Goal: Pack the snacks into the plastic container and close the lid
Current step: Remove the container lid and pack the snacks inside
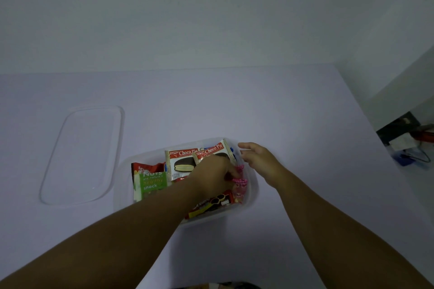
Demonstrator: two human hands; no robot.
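A clear plastic container stands on the table, full of snacks. Inside lie two Choco Pie packs, a green and red nuts pack at the left and a red and black wrapper near the front. My left hand reaches into the container and its fingertips pinch a small pink wrapped candy at the right side. My right hand hovers over the container's right rim with its fingers relaxed, holding nothing. The clear lid lies flat on the table, left of the container.
The white table runs back to a white wall. Beyond its right edge sit dark equipment and blue and red items. A dark object shows at the bottom edge of the view.
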